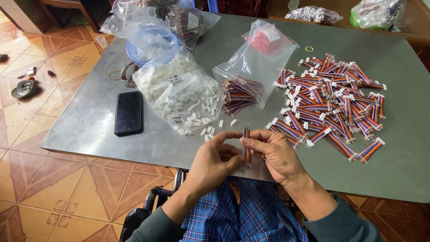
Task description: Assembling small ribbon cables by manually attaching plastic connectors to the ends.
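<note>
Near the grey metal table's (89, 130) front edge, left hand (215, 161) and right hand (275, 154) are pinching a short, striped, multicoloured ribbon cable (246, 143), seemingly light and floppy, best gripped near its ends.

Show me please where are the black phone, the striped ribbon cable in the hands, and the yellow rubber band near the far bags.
black phone (128, 112), head view, middle of its dark screen.
striped ribbon cable (246, 132), head view, upper end above the fingers.
yellow rubber band (309, 48), head view, on its ring.

2 hands (219, 159) (275, 154) close together, fingertips pinched, forearms converging.
</note>
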